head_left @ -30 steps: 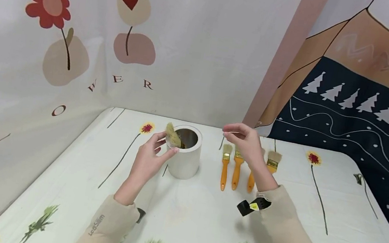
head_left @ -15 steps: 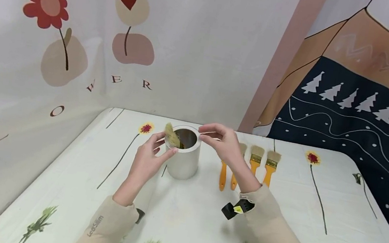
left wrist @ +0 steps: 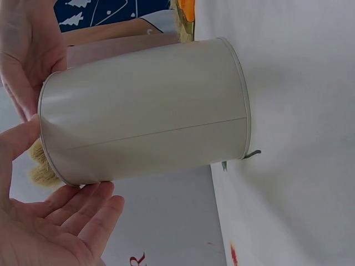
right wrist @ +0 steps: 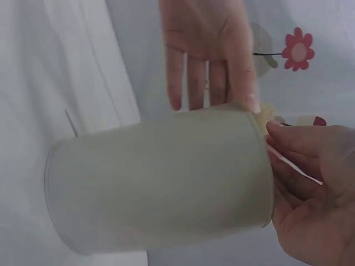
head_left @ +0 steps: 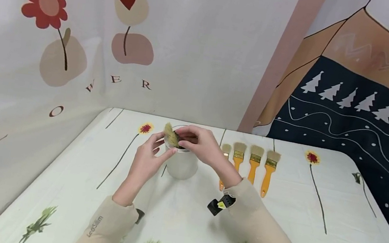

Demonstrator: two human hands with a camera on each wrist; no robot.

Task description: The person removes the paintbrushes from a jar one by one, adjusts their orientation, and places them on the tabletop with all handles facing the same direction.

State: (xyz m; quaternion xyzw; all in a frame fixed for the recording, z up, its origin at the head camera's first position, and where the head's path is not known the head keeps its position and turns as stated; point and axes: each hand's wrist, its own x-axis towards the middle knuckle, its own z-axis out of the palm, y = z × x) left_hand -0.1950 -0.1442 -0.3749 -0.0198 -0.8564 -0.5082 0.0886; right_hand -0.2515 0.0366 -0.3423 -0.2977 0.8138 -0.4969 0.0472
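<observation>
A white cylindrical canister [head_left: 182, 165] stands on the table, with pale bristles of a paintbrush [head_left: 171, 135] leaning above its left rim. My left hand [head_left: 148, 154] holds the canister at the top, thumb on the near rim and fingers along the left side. In the left wrist view, bristles [left wrist: 43, 166] stick out past the rim between the two hands. My right hand [head_left: 204, 145] is over the canister's mouth, thumb and forefinger apart, fingertips right at the bristles. The brush's handle is hidden inside the canister.
Several paintbrushes [head_left: 255, 159] with orange handles lie in a row right of the canister, bristles pointing away. The right forearm passes over the leftmost ones. A flower-printed cloth covers the table [head_left: 173, 222], and hanging fabric [head_left: 203, 56] rises close behind it.
My right hand has moved left from above the row of paintbrushes to the canister's mouth, uncovering most of the row. My left hand and the canister have stayed put.
</observation>
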